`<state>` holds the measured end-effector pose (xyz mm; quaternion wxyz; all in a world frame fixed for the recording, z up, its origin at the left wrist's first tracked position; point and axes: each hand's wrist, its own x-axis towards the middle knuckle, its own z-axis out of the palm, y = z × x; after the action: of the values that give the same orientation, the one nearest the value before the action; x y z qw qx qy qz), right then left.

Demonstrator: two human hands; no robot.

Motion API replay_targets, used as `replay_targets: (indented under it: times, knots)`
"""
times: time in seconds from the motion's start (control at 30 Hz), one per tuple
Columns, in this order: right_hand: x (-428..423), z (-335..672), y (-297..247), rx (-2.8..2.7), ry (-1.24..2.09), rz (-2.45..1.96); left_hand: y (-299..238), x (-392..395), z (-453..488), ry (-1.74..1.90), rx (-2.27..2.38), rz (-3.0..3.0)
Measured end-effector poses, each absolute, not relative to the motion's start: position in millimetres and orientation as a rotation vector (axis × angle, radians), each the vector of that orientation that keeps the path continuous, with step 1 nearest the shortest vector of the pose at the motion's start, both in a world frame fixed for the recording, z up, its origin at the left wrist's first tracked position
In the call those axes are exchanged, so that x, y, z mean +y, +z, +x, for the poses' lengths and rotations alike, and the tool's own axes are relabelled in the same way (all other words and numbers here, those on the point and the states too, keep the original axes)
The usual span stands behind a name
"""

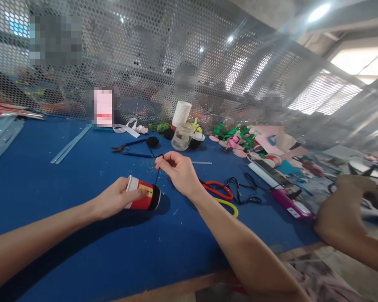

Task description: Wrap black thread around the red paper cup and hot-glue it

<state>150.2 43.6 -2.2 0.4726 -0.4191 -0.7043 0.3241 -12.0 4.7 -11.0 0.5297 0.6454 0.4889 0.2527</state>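
Note:
My left hand point(121, 195) is closed around a paper cup point(137, 193), tilted on its side above the blue table. The cup is white and red with a yellow patch, and black yarn point(156, 198) is wrapped round its far end. A taut strand of that yarn runs up to my right hand point(178, 167), whose thumb and fingers pinch it. Beyond this hand lies a small ball of black yarn point(152, 142). Blue-handled pliers point(130, 147) rest on the table beside the ball.
Behind stand a clear jar point(182, 137) and stacked white cups point(182, 112). Red-handled scissors point(219, 188), a black cord point(239, 191) and a purple glue gun or similar device point(291, 203) lie to the right. Another person's hand point(343, 205) is at the far right. A perforated metal screen point(145, 63) borders the table.

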Motion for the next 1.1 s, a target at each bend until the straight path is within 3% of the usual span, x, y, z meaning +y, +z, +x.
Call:
replay_targets:
  times: [1.1]
  knots:
    - [44, 145, -10, -1.964, 0.906, -1.139, -6, -6, -18, 0.637, 1.074, 1.798]
